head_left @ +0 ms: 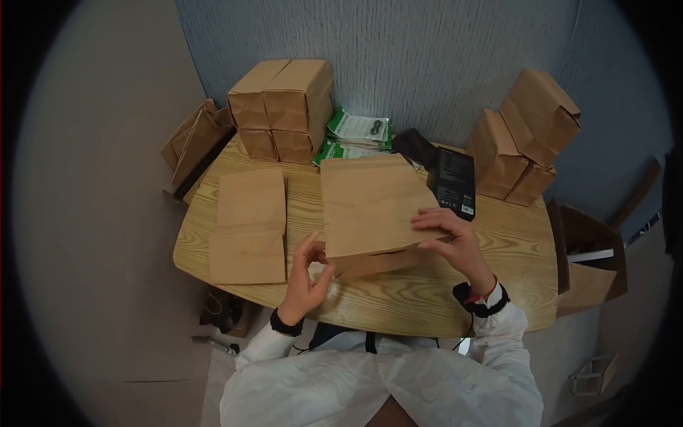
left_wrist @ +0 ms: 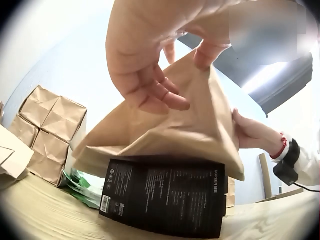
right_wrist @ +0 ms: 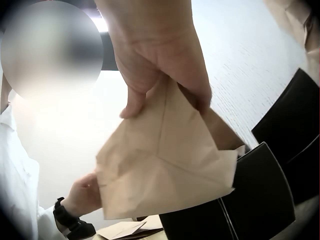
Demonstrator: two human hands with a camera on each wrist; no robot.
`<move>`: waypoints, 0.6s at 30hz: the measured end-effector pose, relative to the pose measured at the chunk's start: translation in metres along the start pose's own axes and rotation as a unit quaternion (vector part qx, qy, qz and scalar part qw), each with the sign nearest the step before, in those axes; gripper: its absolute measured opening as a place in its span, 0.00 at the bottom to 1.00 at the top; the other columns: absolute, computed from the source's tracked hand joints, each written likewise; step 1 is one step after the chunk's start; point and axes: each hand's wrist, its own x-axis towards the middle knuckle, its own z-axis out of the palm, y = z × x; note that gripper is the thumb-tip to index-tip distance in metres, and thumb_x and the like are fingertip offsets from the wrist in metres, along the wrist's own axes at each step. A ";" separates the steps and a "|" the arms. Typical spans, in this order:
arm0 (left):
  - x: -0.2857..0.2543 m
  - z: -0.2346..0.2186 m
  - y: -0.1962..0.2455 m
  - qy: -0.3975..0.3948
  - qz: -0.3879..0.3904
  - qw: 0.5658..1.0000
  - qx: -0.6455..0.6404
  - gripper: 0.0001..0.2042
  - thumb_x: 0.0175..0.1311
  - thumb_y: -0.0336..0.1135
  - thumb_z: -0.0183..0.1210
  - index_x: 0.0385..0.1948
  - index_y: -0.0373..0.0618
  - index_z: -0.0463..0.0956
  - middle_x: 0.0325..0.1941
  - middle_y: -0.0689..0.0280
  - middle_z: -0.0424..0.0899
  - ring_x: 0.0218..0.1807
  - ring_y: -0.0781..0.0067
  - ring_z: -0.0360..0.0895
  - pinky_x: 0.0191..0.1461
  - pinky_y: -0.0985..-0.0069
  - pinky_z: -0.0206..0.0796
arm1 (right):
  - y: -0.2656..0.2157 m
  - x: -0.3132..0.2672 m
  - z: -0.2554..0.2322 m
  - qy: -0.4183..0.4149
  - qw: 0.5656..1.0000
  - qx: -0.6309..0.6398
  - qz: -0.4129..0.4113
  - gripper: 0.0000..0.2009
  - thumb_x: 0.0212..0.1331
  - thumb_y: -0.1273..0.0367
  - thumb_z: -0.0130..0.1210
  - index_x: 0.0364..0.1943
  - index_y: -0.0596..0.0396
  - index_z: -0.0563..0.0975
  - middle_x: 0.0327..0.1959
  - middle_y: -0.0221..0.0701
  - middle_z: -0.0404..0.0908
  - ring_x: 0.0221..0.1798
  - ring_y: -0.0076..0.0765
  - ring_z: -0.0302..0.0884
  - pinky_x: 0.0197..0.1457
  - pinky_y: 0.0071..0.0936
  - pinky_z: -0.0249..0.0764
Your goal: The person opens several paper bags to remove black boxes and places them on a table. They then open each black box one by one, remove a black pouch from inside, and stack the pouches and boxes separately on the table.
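A brown paper bag (head_left: 377,206) is held above the middle of the table, its folds showing in the left wrist view (left_wrist: 175,120) and the right wrist view (right_wrist: 160,165). My right hand (head_left: 455,245) grips its right edge, with fingers on top and thumb at the near side. At the bag's near left corner is my left hand (head_left: 306,281), its fingers loosely bent and spread from the thumb, touching the paper lightly. Beyond the bag lies a black printed box (head_left: 455,181), seen low in the left wrist view (left_wrist: 165,195). Whatever the bag contains is hidden.
Flattened paper bags (head_left: 249,228) lie on the table's left. Several folded bags (head_left: 281,107) are stacked at the back left, others (head_left: 516,142) at the back right. Green and white packets (head_left: 359,135) lie between them. An open carton (head_left: 594,277) stands beside the table's right edge.
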 end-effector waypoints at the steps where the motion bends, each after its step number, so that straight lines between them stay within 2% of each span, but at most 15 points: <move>1: 0.005 -0.008 0.004 -0.068 0.022 0.995 0.063 0.20 0.62 0.27 0.56 0.56 0.42 0.65 0.45 0.58 0.71 0.43 0.68 0.70 0.49 0.76 0.64 | -0.003 -0.001 0.002 -0.001 1.000 0.010 0.010 0.17 0.41 0.75 0.67 0.40 0.55 0.81 0.46 0.33 0.82 0.56 0.40 0.74 0.61 0.32 0.68; 2: 0.008 -0.013 0.007 -0.136 0.043 0.982 0.124 0.23 0.60 0.29 0.59 0.58 0.43 0.66 0.47 0.55 0.71 0.45 0.63 0.70 0.52 0.72 0.64 | -0.005 -0.001 0.003 -0.003 1.000 0.010 0.012 0.17 0.41 0.75 0.67 0.40 0.55 0.81 0.46 0.33 0.82 0.56 0.40 0.74 0.61 0.32 0.68; 3: 0.010 -0.015 0.008 -0.135 0.041 0.982 0.123 0.23 0.60 0.29 0.59 0.58 0.43 0.66 0.47 0.55 0.71 0.45 0.63 0.70 0.52 0.72 0.64 | -0.007 -0.002 0.003 -0.005 0.999 0.002 0.034 0.18 0.39 0.75 0.68 0.40 0.55 0.81 0.45 0.33 0.82 0.54 0.38 0.76 0.57 0.30 0.70; 5: 0.013 -0.016 0.011 -0.181 0.070 0.974 0.114 0.29 0.51 0.36 0.68 0.57 0.46 0.68 0.51 0.53 0.68 0.50 0.57 0.69 0.53 0.66 0.64 | -0.004 -0.005 0.004 -0.007 0.998 -0.006 0.056 0.18 0.37 0.76 0.69 0.39 0.55 0.81 0.44 0.33 0.83 0.52 0.36 0.77 0.54 0.28 0.73; 6: 0.012 -0.015 0.012 -0.181 0.069 0.975 0.113 0.29 0.51 0.36 0.68 0.57 0.46 0.68 0.51 0.53 0.68 0.50 0.57 0.69 0.53 0.66 0.64 | 0.002 -0.008 0.005 -0.004 0.999 -0.040 0.035 0.18 0.37 0.76 0.69 0.38 0.56 0.82 0.42 0.33 0.83 0.50 0.35 0.79 0.52 0.27 0.74; 8: 0.012 -0.011 0.014 -0.171 0.038 0.977 0.119 0.30 0.44 0.41 0.73 0.51 0.47 0.72 0.53 0.53 0.67 0.55 0.55 0.66 0.57 0.65 0.62 | 0.006 -0.014 0.004 0.000 0.997 -0.073 0.013 0.17 0.37 0.77 0.69 0.37 0.56 0.82 0.39 0.33 0.84 0.47 0.34 0.80 0.49 0.27 0.75; 9: 0.010 -0.010 0.012 -0.171 0.038 0.977 0.119 0.30 0.44 0.41 0.73 0.51 0.47 0.72 0.53 0.53 0.67 0.55 0.55 0.66 0.57 0.65 0.62 | 0.005 -0.016 0.003 -0.010 0.996 -0.090 0.018 0.16 0.38 0.76 0.69 0.37 0.57 0.82 0.37 0.33 0.84 0.45 0.33 0.81 0.47 0.26 0.76; 11: 0.004 -0.006 0.002 -0.138 0.029 0.966 0.216 0.20 0.47 0.40 0.72 0.39 0.44 0.76 0.55 0.55 0.66 0.54 0.63 0.68 0.61 0.68 0.58 | 0.002 -0.016 0.001 -0.021 0.994 -0.105 0.023 0.15 0.40 0.75 0.69 0.36 0.58 0.82 0.35 0.32 0.84 0.43 0.31 0.81 0.45 0.25 0.76; 12: 0.002 -0.003 -0.002 -0.138 0.027 0.966 0.216 0.20 0.47 0.40 0.72 0.39 0.44 0.76 0.55 0.55 0.66 0.54 0.63 0.68 0.61 0.68 0.58 | 0.001 -0.016 0.002 -0.037 0.992 -0.091 0.079 0.13 0.42 0.75 0.68 0.36 0.58 0.81 0.34 0.33 0.84 0.42 0.30 0.81 0.43 0.23 0.76; 13: -0.001 0.002 -0.008 -0.088 -0.067 0.983 0.145 0.15 0.50 0.38 0.71 0.33 0.42 0.75 0.50 0.57 0.69 0.47 0.70 0.70 0.60 0.70 0.59 | 0.000 -0.016 0.003 -0.052 0.987 -0.077 0.134 0.12 0.44 0.75 0.68 0.35 0.59 0.81 0.33 0.33 0.84 0.40 0.28 0.82 0.42 0.21 0.76; 14: -0.003 0.005 -0.014 -0.037 -0.159 0.984 0.071 0.13 0.53 0.36 0.69 0.27 0.41 0.74 0.44 0.59 0.73 0.40 0.76 0.72 0.59 0.73 0.60 | 0.006 -0.017 0.007 -0.052 0.986 -0.077 0.135 0.12 0.44 0.75 0.68 0.35 0.59 0.81 0.33 0.33 0.84 0.40 0.28 0.82 0.42 0.21 0.76; 15: -0.007 0.003 -0.030 -0.037 -0.160 0.984 0.072 0.13 0.53 0.36 0.69 0.27 0.41 0.74 0.44 0.59 0.73 0.40 0.76 0.72 0.59 0.73 0.60 | 0.015 -0.017 0.012 -0.008 0.990 -0.049 0.133 0.13 0.45 0.74 0.68 0.37 0.59 0.80 0.31 0.32 0.83 0.37 0.27 0.80 0.39 0.21 0.76; 16: -0.007 0.002 -0.040 -0.052 -0.197 0.978 0.044 0.11 0.55 0.33 0.67 0.25 0.41 0.73 0.36 0.64 0.74 0.33 0.82 0.70 0.51 0.78 0.62 | 0.017 -0.016 0.016 0.036 0.991 -0.021 0.130 0.14 0.46 0.72 0.68 0.38 0.60 0.79 0.29 0.32 0.82 0.33 0.25 0.79 0.36 0.21 0.75; 17: -0.009 0.001 -0.047 -0.067 -0.235 0.970 0.016 0.10 0.57 0.31 0.65 0.23 0.41 0.72 0.27 0.69 0.75 0.27 0.87 0.68 0.44 0.82 0.64 | 0.016 -0.016 0.017 0.035 0.991 -0.022 0.130 0.14 0.46 0.72 0.68 0.38 0.60 0.79 0.29 0.32 0.82 0.33 0.25 0.79 0.36 0.21 0.75; 18: -0.014 0.001 -0.054 -0.066 -0.235 0.970 0.016 0.10 0.57 0.31 0.65 0.23 0.41 0.72 0.27 0.69 0.75 0.27 0.87 0.68 0.44 0.82 0.64 | 0.014 -0.015 0.019 0.054 0.984 -0.070 0.152 0.17 0.46 0.70 0.68 0.41 0.59 0.77 0.35 0.34 0.81 0.36 0.33 0.79 0.40 0.25 0.75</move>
